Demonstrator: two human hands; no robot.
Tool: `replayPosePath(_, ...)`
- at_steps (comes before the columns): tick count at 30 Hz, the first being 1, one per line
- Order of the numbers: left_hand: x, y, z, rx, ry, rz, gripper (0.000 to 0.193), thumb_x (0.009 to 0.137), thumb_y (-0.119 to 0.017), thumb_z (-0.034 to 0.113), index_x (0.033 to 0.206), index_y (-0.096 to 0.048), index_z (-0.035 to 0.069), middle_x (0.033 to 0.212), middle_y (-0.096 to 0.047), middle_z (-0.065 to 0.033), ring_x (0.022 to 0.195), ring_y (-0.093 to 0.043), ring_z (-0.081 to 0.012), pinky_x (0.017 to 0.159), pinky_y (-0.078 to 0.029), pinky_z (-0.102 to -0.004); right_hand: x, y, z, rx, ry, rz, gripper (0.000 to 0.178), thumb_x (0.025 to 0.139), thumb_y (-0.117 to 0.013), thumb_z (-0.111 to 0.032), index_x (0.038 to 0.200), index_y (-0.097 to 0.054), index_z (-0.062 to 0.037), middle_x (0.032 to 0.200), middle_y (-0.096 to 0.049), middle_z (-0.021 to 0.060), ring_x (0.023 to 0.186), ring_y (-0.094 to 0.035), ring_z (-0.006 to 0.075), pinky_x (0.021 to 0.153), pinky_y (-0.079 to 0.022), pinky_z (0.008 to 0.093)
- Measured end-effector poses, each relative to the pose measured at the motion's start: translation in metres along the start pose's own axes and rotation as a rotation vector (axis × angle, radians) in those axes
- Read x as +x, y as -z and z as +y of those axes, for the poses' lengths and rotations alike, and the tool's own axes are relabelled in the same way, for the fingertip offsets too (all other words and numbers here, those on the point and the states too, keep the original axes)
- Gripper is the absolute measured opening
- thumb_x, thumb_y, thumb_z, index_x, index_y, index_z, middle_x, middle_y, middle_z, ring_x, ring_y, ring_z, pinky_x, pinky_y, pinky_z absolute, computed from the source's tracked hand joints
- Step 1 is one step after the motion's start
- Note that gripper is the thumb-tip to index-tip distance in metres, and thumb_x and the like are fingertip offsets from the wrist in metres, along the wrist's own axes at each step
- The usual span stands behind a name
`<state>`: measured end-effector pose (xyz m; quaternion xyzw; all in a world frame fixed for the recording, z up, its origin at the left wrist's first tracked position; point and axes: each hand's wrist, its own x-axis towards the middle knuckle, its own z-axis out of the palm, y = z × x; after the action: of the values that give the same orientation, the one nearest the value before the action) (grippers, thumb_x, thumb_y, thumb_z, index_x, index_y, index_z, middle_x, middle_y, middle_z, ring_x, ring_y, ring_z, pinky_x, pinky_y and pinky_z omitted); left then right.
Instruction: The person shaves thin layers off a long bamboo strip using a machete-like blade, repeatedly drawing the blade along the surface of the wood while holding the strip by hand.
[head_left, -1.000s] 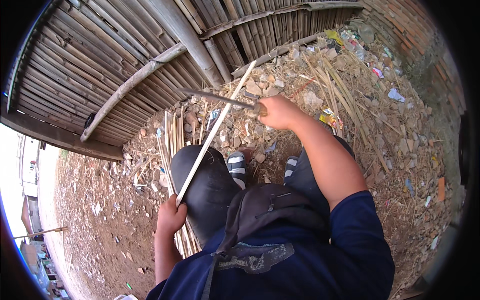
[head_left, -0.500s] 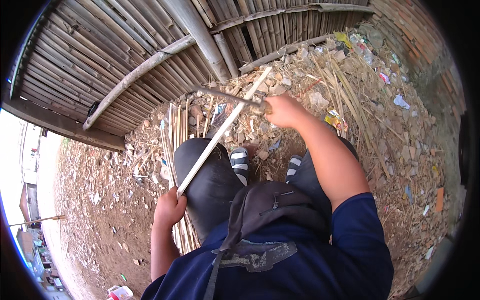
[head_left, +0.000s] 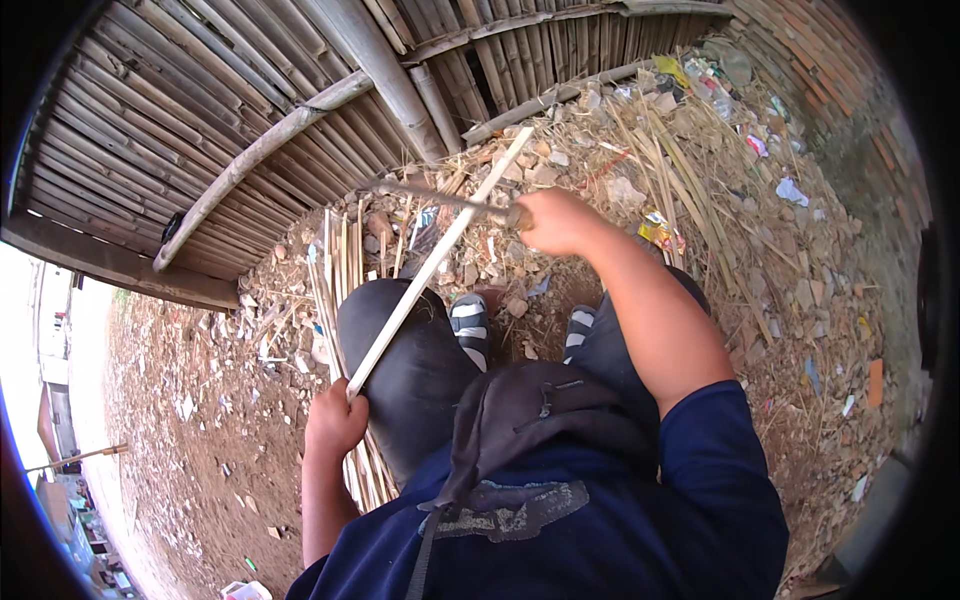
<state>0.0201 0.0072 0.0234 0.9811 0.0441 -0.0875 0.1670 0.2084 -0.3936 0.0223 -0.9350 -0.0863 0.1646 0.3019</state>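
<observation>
A long pale bamboo strip (head_left: 430,268) slants up and to the right across my left knee. My left hand (head_left: 336,420) is closed round its lower end, next to the knee. In my right hand (head_left: 558,222) is the handle of a knife (head_left: 440,198), fingers wrapped round it. Its narrow dark blade points left and crosses the strip near the upper end. Whether the edge bites into the strip or only rests against it, I cannot tell. More split bamboo strips (head_left: 345,250) lie in a bundle beside my left leg, partly hidden by the knee.
A bamboo-slat wall (head_left: 230,130) with round poles rises ahead, and a brick wall (head_left: 820,70) stands at the right. Stones, dry bamboo pieces (head_left: 690,190) and litter cover the ground. A dark bag (head_left: 540,400) rests against my front, between my arms.
The whole view has shifted slightly, so the scene sits a little further left. The knife still crosses the strip at nearly the same place, and both grips are the same.
</observation>
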Motion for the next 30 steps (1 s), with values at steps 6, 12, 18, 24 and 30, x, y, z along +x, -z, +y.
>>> replayPosePath(6,0.003,-0.004,0.0,-0.023,-0.003,-0.013,0.03,0.084,-0.054,0.022,0.088,-0.063,-0.007,0.076,-0.065,-0.0329,0.077,-0.066,-0.0519,0.075,-0.053,-0.058,-0.002,0.011,0.001,-0.073,0.041,-0.149,0.032,0.077,-0.071,-0.021,0.106,-0.071,-0.0073,0.1,-0.073,0.0186,0.096,-0.071,0.0328,0.084,-0.055,0.0437)
replayPosePath(12,-0.002,0.013,0.015,0.044,0.019,-0.014,0.03,0.085,-0.056,0.021,0.089,-0.062,-0.007,0.078,-0.066,-0.0335,0.08,-0.067,-0.0512,0.077,-0.053,-0.058,0.013,0.005,0.035,0.014,-0.096,0.098,0.036,0.082,-0.069,-0.025,0.111,-0.07,-0.0031,0.104,-0.073,0.0206,0.096,-0.07,0.0355,0.087,-0.055,0.0431)
replayPosePath(18,-0.001,0.0,0.003,0.048,0.013,0.011,0.03,0.085,-0.056,0.021,0.088,-0.061,-0.008,0.078,-0.066,-0.0341,0.079,-0.067,-0.0516,0.077,-0.054,-0.0574,-0.021,-0.004,-0.028,-0.191,0.102,-0.037,0.027,0.08,-0.069,-0.024,0.099,-0.068,-0.0041,0.097,-0.074,0.0146,0.092,-0.072,0.0312,0.079,-0.056,0.046)
replayPosePath(24,0.002,0.005,0.013,0.081,0.03,0.0,0.029,0.085,-0.056,0.022,0.089,-0.062,-0.006,0.08,-0.067,-0.0336,0.08,-0.067,-0.0526,0.079,-0.054,-0.058,0.028,-0.004,0.047,0.043,-0.091,0.058,0.039,0.079,-0.069,-0.026,0.112,-0.072,-0.0039,0.105,-0.072,0.0245,0.096,-0.07,0.038,0.085,-0.056,0.044)
replayPosePath(30,-0.002,0.007,0.009,0.143,0.041,0.003,0.03,0.085,-0.057,0.022,0.089,-0.063,-0.007,0.082,-0.067,-0.0342,0.082,-0.067,-0.0515,0.079,-0.054,-0.0581,-0.003,0.004,0.001,-0.022,-0.107,0.051,0.028,0.09,-0.062,-0.023,0.112,-0.069,-0.0078,0.102,-0.072,0.019,0.095,-0.071,0.0352,0.087,-0.056,0.0462)
